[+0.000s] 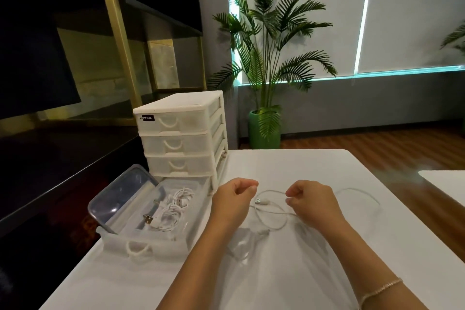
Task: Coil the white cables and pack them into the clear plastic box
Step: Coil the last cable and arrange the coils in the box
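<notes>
Two hands over a white table (314, 246), both curled. Left hand (232, 200) clenched, thumb against forefinger; whether the cable (273, 224) runs into that pinch is hard to make out, as the line fades against the tabletop. Right hand (312, 202) pinching the cable between thumb and fingertips, the strand arcing leftward from it. USB plug (261, 201) lying free on the table between the hands. One loose loop below the plug; a faint further stretch trailing right, past the right hand (nearly lost, white on white). Right of the left forearm, a small clear shape on the table, blurred and not identifiable. Clear box (141, 241) at the left, open, its lid (123, 194) propped up behind, tilted. Inside, coiled cables (173, 209) bunched together, count unclear, a plug (148, 219) showing. Box front wall pale and hard to separate from the table. Behind it, touching or just beside, a white drawer unit (181, 133). Palm (271, 40) in a green pot farther back. Bracelet (380, 289) on the right wrist; forearms cut off at the bottom edge.
</notes>
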{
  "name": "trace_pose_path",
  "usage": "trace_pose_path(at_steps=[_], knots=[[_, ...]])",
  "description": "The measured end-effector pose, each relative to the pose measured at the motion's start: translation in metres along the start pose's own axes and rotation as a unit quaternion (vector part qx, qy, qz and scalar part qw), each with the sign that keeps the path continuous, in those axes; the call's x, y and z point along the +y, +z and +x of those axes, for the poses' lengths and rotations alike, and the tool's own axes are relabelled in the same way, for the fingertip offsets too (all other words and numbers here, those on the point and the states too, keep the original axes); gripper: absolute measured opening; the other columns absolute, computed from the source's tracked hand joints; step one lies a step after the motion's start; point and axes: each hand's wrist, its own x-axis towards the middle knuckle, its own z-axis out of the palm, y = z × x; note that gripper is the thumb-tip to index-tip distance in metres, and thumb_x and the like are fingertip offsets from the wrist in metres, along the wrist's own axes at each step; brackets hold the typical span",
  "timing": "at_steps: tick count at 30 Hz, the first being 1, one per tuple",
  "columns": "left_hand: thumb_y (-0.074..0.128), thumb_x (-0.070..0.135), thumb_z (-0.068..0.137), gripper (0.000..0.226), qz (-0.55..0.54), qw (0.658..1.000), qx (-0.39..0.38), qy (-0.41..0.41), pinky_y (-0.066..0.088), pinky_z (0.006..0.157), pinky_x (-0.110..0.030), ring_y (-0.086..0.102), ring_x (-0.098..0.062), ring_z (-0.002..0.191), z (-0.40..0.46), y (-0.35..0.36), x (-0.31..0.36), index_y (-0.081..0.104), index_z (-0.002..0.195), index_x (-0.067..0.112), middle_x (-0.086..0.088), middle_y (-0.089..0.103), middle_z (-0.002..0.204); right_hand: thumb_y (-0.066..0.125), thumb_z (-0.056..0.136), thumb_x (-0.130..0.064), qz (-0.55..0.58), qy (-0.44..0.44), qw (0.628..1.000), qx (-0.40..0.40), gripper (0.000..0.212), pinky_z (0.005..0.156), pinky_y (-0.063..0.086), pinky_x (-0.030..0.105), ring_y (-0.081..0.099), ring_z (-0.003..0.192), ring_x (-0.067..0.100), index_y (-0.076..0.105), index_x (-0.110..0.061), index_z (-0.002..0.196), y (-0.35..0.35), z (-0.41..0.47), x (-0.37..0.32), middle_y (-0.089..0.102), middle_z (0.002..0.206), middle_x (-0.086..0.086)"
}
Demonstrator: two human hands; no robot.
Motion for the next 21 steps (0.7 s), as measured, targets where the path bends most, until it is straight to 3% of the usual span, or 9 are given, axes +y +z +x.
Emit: trace_pose_path(at_steps=[4,9,12,14,17,21], knots=[[0.057,0.016,0.091,0.014,0.008,1.000,-0.005,0.005,0.051,0.088,-0.028,0.058,-0.002,0.084,0.001,0.000,-0.002,0.066,0.094,0.025,0.013,0.064,0.089,0.058,0.089,-0.024,-0.036,0.009,0.999,0.029,0.022,0.093,0.046,0.033,0.056,0.105,0.020,0.064,-0.020,0.110,0.000,0.004,0.006,0.065,0.113,0.001],[0.057,0.015,0.090,0.014,0.009,1.000,0.000,0.014,0.051,0.089,-0.029,0.058,-0.002,0.085,0.000,-0.003,-0.003,0.066,0.092,0.026,0.014,0.064,0.089,0.057,0.089,-0.036,-0.065,0.012,0.997,-0.031,0.033,0.095,0.043,0.032,0.055,0.110,0.019,0.058,-0.022,0.119,0.009,0.001,0.006,0.062,0.119,-0.001],[0.057,0.016,0.090,0.014,0.007,1.000,-0.001,0.017,0.051,0.089,-0.029,0.058,-0.003,0.087,0.000,-0.005,-0.004,0.066,0.092,0.027,0.014,0.064,0.090,0.059,0.086,-0.042,-0.102,0.007,0.992,-0.076,0.037,0.097,0.040,0.032,0.054,0.111,0.016,0.058,-0.024,0.119,0.012,-0.001,0.004,0.061,0.116,-0.005],[0.057,0.016,0.090,0.014,0.007,1.000,0.002,0.016,0.051,0.089,-0.029,0.058,-0.004,0.088,0.000,-0.006,-0.004,0.066,0.091,0.027,0.013,0.064,0.089,0.059,0.087,-0.039,-0.104,-0.004,0.991,-0.079,0.028,0.096,0.040,0.033,0.055,0.108,0.016,0.062,-0.025,0.111,0.013,-0.003,0.004,0.064,0.111,-0.006],[0.057,0.016,0.090,0.014,0.011,1.000,0.000,0.009,0.052,0.085,-0.027,0.059,-0.004,0.087,0.000,-0.008,-0.006,0.065,0.089,0.028,0.014,0.063,0.088,0.056,0.090,-0.027,-0.072,-0.036,0.995,-0.058,0.016,0.087,0.045,0.030,0.059,0.095,0.016,0.070,-0.021,0.095,0.016,-0.004,0.001,0.069,0.098,-0.004],[0.058,0.018,0.090,0.012,0.030,1.000,-0.007,-0.005,0.052,0.082,-0.025,0.058,-0.002,0.085,-0.002,-0.009,-0.008,0.064,0.089,0.028,0.013,0.063,0.087,0.049,0.094,-0.020,0.011,-0.054,0.998,0.025,0.019,0.076,0.046,0.029,0.055,0.085,0.016,0.067,-0.016,0.096,0.018,-0.001,-0.002,0.066,0.097,0.001]])
